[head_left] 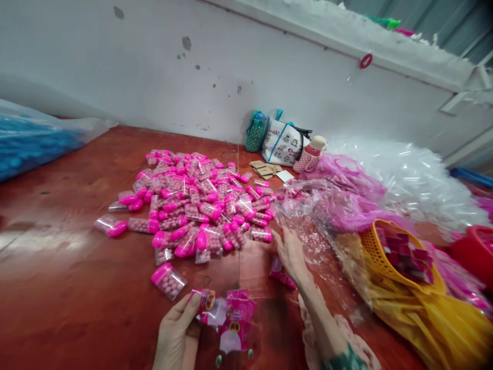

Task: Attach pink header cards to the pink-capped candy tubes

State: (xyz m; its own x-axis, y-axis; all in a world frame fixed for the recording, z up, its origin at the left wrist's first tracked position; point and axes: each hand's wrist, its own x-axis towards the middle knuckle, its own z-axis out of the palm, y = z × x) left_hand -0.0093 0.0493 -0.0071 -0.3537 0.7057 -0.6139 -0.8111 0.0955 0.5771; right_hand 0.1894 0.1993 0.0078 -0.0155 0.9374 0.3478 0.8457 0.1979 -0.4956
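Note:
A pile of small clear capsule packs with pink caps (200,205) lies spread over the red-brown table (69,288). My left hand (177,334) is at the near edge, fingers closed on a clear bag with a pink printed header card (227,318). My right hand (289,253) reaches forward with fingers stretched out, its tips beside a capsule pack (262,235) at the pile's near right side. A small pink packet (281,275) lies under the right wrist.
A yellow basket (375,254) of dark pink pieces stands at the right among crumpled clear and pink plastic (346,195). A red bowl (475,252) is further right. Bags and a bottle (285,144) stand against the white wall. A blue-filled sack (26,144) lies at far left.

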